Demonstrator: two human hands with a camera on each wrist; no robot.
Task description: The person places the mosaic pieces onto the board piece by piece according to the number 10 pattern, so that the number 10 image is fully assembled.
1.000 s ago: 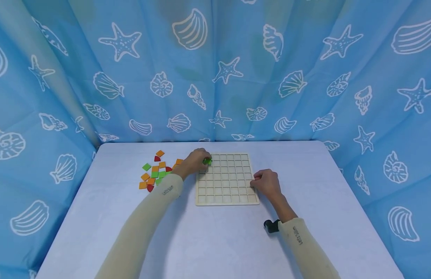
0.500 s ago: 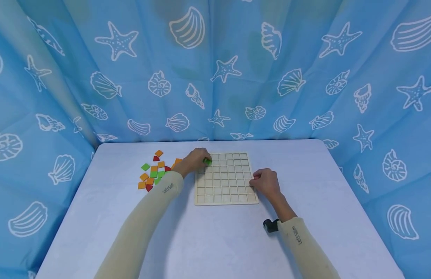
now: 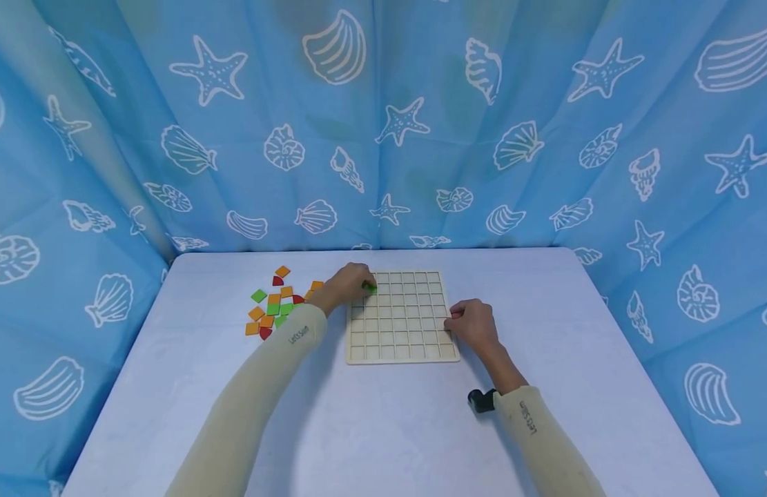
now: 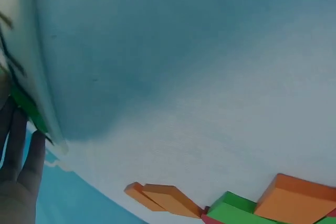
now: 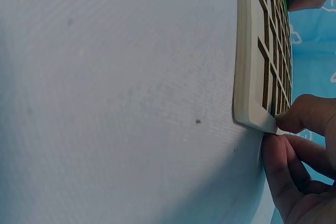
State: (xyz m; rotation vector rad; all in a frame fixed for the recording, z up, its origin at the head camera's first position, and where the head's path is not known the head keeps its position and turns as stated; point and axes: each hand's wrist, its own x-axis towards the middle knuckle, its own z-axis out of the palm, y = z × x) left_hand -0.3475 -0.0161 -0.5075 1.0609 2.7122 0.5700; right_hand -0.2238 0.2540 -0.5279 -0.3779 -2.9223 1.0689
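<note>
At the far left corner of a pale wooden grid board (image 3: pixel 403 310), my left hand (image 3: pixel 346 284) pinches a small green tile (image 3: pixel 371 288). In the left wrist view, fingertips lie against the edge of that tile (image 4: pixel 29 109), right at the board's surface; most of the hand is out of that view. My right hand (image 3: pixel 476 324) grips the board's right edge. The right wrist view has its thumb (image 5: pixel 304 114) on top of the board's rim (image 5: pixel 247 77), with the curled fingers at the outer side.
Left of the board lie several loose tiles: orange ones (image 3: pixel 255 313), green ones (image 3: pixel 259 295) and red quarter-round ones (image 3: pixel 278 281). Some are partly hidden by my left forearm. A white cloth covers the table (image 3: pixel 383 428), and a blue shell-print curtain (image 3: pixel 333 166) hangs behind it.
The green tile sits slightly lower at the board's corner, and less of it shows beneath my left fingers. My right hand keeps its place on the board's edge.
</note>
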